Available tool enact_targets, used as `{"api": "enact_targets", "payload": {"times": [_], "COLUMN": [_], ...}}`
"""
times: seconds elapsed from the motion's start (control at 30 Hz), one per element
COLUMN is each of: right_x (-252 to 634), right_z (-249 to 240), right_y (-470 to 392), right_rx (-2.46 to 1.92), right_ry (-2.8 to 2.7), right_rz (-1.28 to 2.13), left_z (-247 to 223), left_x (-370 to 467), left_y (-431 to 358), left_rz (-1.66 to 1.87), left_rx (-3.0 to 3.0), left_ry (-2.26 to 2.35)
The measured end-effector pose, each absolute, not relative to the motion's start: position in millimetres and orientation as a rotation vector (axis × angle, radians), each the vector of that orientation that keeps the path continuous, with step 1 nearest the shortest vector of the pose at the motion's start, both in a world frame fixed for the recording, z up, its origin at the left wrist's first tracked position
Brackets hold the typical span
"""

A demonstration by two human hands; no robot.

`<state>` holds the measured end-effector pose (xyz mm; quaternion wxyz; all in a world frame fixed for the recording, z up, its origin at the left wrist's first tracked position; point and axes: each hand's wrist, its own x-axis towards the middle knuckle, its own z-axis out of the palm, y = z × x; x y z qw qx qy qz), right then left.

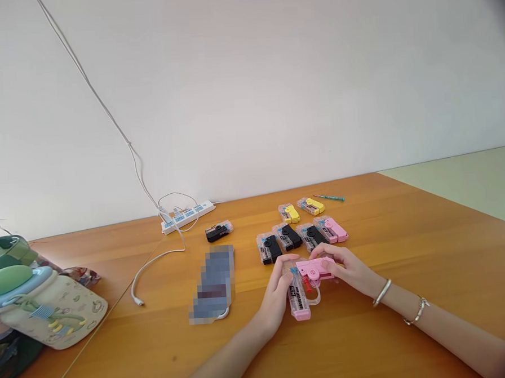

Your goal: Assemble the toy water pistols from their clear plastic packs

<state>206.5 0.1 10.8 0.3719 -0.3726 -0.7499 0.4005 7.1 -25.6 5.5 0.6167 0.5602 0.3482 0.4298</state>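
A pink toy water gun [314,271] with a clear body and a red trigger is held between both hands just above the front of the table. My left hand [276,292] has its fingers round the clear tank end, which carries black lettering and a pink base. My right hand [345,266] grips the pink barrel end, thumb on the near side. Just behind my hands lie several folded toy water guns: black ones [271,249], a pink one [335,230] and yellow ones [312,206].
A smartphone [215,281] lies left of my hands, with a lone black toy gun [219,231] behind it. A power strip [188,216] and white charging cable [155,263] are by the wall. A cream bottle [59,306] stands far left; a teal screwdriver [331,197] lies at the back.
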Motion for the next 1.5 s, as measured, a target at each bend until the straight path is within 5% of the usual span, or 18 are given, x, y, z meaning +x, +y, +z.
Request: {"api": "enact_targets", "payload": {"times": [0.67, 1.5], "right_x": [203.1, 198.8], "right_z": [17.1, 14.0], "right_y": [-6.4, -8.5], "right_rx": [-0.836, -1.025], "right_ry": [-2.309, -2.329], "right_rz": [0.188, -0.244], "left_z": [11.0, 8.2], "left_x": [10.0, 14.0], "left_y": [-30.5, -28.3], "left_rz": [0.991, 0.967], "left_rx": [1.322, 1.222], "left_ry": [0.799, 0.744]}}
